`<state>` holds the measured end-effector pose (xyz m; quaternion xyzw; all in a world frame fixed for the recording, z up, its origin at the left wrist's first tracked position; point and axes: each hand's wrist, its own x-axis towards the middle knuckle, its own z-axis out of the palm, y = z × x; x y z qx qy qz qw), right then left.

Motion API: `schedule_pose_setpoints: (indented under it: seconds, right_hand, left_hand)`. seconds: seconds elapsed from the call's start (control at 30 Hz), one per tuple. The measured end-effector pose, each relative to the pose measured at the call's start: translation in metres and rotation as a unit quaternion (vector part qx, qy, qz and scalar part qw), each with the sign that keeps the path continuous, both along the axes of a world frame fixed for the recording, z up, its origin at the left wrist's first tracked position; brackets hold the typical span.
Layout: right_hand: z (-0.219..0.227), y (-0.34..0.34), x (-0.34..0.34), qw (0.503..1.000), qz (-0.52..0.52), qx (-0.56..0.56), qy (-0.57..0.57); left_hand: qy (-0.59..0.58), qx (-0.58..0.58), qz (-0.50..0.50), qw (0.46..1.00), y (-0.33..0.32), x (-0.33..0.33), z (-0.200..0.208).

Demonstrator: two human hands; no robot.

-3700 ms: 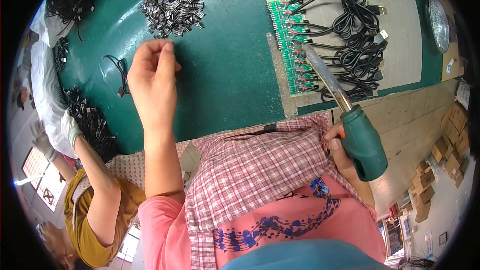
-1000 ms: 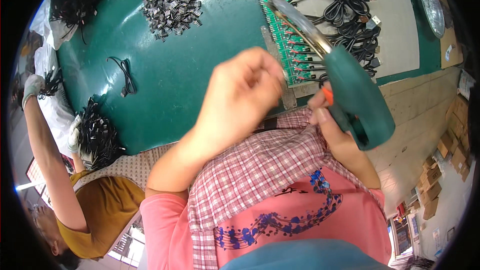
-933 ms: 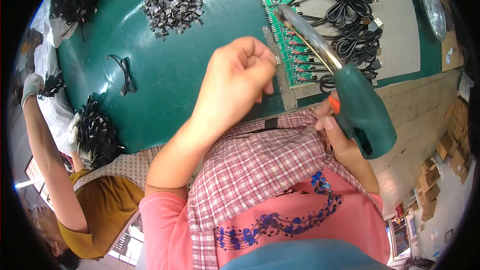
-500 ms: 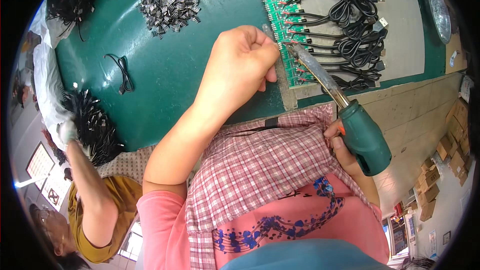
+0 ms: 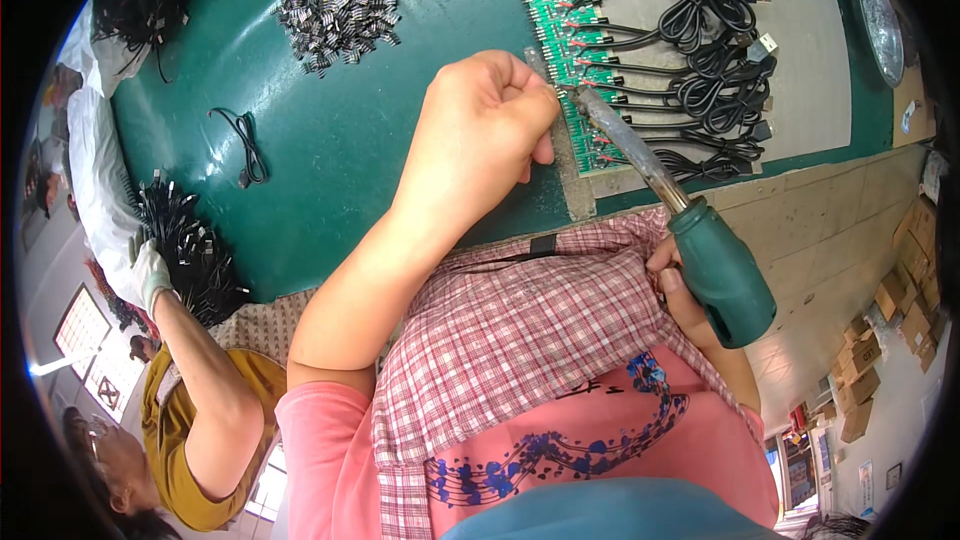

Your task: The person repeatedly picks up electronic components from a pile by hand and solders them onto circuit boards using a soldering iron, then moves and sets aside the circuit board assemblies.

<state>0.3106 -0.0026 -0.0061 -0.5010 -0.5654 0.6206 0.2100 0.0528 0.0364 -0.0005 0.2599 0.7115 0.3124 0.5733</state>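
My right hand (image 5: 680,285), partly hidden behind the handle, grips a soldering iron (image 5: 728,275) with a thick green handle and a wide, worn metal shaft. Its tip rests at or just over the left part of a green circuit board panel (image 5: 570,65), between pin rows and small red wires. My left hand (image 5: 492,125) is closed in a pinch at the panel's left edge, close to the iron's tip; whatever is between its fingertips is hidden. Black USB cables (image 5: 700,90), coiled and tied, run from the panel's right side.
A heap of small black-and-metal connectors (image 5: 338,5) lies at the back of the green table (image 5: 330,160). One loose cable (image 5: 247,150) lies to the left. A co-worker's gloved hand (image 5: 150,275) is by a pile of black cables (image 5: 190,255). A metal dish (image 5: 880,28) stands far right.
The iron's tip has shifted slightly left and its handle has moved a little left too. My left hand stays put. The co-worker's gloved hand has moved slightly right.
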Motion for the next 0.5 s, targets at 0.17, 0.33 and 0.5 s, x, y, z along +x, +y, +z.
schedule_pose_setpoints:
  seconds: [0.17,0.33,0.5]
  right_hand:
    - [-0.008,0.003,0.013,0.96,0.144,0.171,-0.17]
    - [0.018,0.016,-0.008,0.984,0.093,-0.033,-0.147]
    - [0.009,0.014,0.002,0.953,0.207,0.072,-0.208]
  left_hand:
    - [0.001,0.0,-0.003,1.0,0.001,0.0,0.001]
    - [0.015,-0.001,-0.004,1.0,-0.001,0.0,0.001]
    - [0.014,-0.001,-0.006,1.0,0.0,0.001,0.001]
